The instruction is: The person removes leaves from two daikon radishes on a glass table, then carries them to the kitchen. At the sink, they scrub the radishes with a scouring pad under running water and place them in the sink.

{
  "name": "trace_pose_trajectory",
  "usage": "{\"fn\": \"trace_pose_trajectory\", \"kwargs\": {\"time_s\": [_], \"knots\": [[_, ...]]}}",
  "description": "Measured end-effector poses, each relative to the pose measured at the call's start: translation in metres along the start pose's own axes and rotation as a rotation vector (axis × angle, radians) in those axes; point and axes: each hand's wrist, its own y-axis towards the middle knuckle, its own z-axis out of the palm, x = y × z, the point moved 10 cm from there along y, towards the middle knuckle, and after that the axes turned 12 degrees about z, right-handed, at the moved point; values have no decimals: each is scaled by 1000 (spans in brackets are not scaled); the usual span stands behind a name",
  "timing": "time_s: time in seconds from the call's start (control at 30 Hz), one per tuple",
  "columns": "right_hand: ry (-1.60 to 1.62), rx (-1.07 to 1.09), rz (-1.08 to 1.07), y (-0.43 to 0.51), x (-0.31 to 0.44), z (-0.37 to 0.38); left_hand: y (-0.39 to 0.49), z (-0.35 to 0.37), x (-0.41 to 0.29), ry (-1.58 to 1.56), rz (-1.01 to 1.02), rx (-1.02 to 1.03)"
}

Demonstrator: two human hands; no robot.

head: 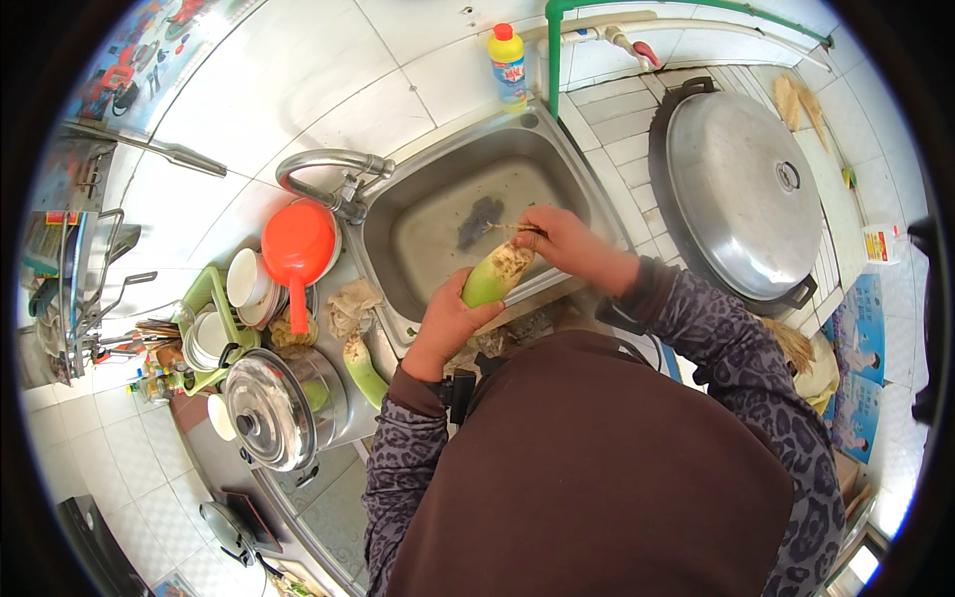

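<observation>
Over the near edge of the stainless-steel sink (418, 224), my left hand (451, 313) is wrapped around a green radish (495, 274). Its pale, soil-stained end tilts up and to the right. At that end my right hand (556, 233) pinches a thin, dry root (509, 226), which sticks out leftward over the basin. Whether the root is still joined to the radish is hidden by my fingers. Another green radish (364, 373) lies on the counter to the left of the sink. A dark wet patch (481, 222) shows on the basin floor.
A curved faucet (332, 160) rises at the sink's left corner. Left of it are an orange ladle (298, 246), stacked bowls (248, 277), a crumpled cloth (354, 306) and a lidded steel pot (272, 410). A bottle (509, 71) stands behind; a large lidded wok (739, 186) sits right.
</observation>
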Motion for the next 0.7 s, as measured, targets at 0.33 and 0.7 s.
{"fn": "trace_pose_trajectory", "kwargs": {"time_s": [0.33, 0.7], "knots": [[-34, -34, 4, -7, 4, 8, -6, -1, -5, -9, -41, 125], [-194, -331, -127, 5, 14, -1, -3, 5, 2, 13, -14, -203]]}}
